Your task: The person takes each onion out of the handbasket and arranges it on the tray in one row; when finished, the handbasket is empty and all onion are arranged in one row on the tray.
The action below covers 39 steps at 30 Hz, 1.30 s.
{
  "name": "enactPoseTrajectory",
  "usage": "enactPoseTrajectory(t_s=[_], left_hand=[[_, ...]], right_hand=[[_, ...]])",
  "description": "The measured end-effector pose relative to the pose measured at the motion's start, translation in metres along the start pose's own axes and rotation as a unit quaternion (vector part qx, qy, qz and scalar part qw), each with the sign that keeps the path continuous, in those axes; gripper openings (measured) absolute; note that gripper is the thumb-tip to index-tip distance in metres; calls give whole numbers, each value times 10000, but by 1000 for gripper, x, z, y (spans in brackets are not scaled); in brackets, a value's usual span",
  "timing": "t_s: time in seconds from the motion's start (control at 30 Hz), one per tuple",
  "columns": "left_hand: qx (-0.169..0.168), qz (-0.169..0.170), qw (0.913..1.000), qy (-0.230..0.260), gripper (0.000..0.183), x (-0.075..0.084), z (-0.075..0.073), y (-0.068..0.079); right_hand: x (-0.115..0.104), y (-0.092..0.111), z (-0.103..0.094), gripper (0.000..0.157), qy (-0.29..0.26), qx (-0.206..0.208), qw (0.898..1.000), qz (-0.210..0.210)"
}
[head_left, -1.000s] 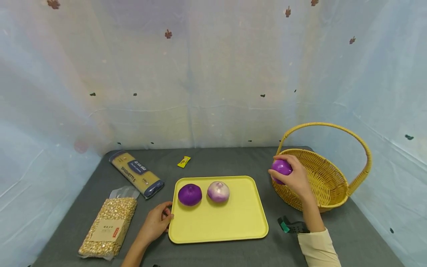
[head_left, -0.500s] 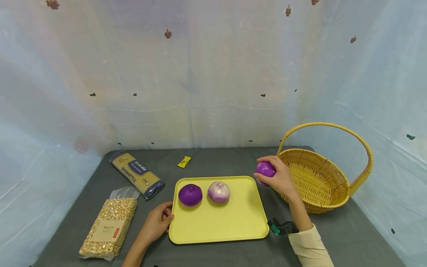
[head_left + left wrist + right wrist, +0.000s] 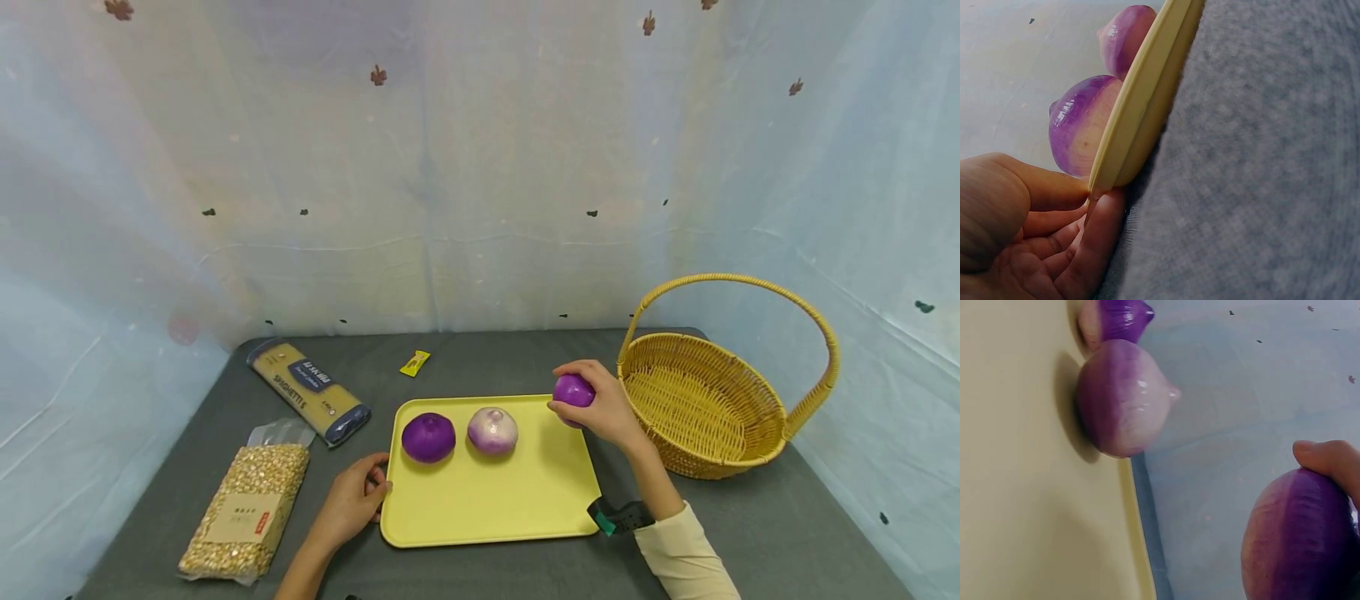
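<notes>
A purple onion (image 3: pixel 573 391) is gripped between the thumb and fingers of my right hand (image 3: pixel 609 410), held above the right edge of a yellow tray (image 3: pixel 487 508). On the tray sit two more onions side by side: a dark purple onion (image 3: pixel 428 438) on the left and a paler white-and-purple onion (image 3: pixel 492 432). My left hand (image 3: pixel 351 500) pinches the tray's left rim; in the left wrist view the thumb lies on top of the rim and a finger beneath it. The right wrist view shows the held onion (image 3: pixel 1297 544) apart from the tray surface.
A wicker basket (image 3: pixel 750 400) with a tall handle stands at the right. On the left lie a spaghetti pack (image 3: pixel 307 387) and a clear bag of corn kernels (image 3: pixel 247 508). A small yellow packet (image 3: pixel 414 363) lies behind the tray on the dark table (image 3: pixel 495 367).
My right hand has carried the purple onion leftward from beside the basket to above the tray's right edge. The left hand and the tray stay in place.
</notes>
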<state>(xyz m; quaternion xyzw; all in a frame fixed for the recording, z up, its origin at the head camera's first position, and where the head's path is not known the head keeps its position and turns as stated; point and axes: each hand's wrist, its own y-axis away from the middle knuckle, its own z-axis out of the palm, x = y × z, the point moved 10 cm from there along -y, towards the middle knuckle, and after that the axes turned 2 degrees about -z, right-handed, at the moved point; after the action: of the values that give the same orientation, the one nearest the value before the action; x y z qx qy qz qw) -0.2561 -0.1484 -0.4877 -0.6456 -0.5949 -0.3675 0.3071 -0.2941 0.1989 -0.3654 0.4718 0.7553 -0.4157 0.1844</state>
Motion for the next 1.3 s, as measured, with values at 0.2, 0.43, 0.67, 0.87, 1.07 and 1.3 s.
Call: enactPoseTrajectory(t_s=[0.2,0.43,0.67,0.87,1.07,1.3], left_hand=[[20,25,10000,-32,39,-1,0,-2],[24,21,10000,-35,39,1,-1,-3],[-1,14,10000,-19,40,1,0,-2],[71,10,10000,39,40,-1,-1,-2],[65,-2,9999,81,40,-2,0,-3],[38,-35,9999,164,40,-3,0,-2]], right_hand=[[15,1,15,47,-42,-193,9998,98],[29,2,28,44,18,-364,9990,264],[40,5,41,48,172,-540,9979,317],[44,9,51,50,197,-696,9968,337],[46,11,59,49,240,-834,9958,287],[48,13,64,49,257,-1013,9943,227]])
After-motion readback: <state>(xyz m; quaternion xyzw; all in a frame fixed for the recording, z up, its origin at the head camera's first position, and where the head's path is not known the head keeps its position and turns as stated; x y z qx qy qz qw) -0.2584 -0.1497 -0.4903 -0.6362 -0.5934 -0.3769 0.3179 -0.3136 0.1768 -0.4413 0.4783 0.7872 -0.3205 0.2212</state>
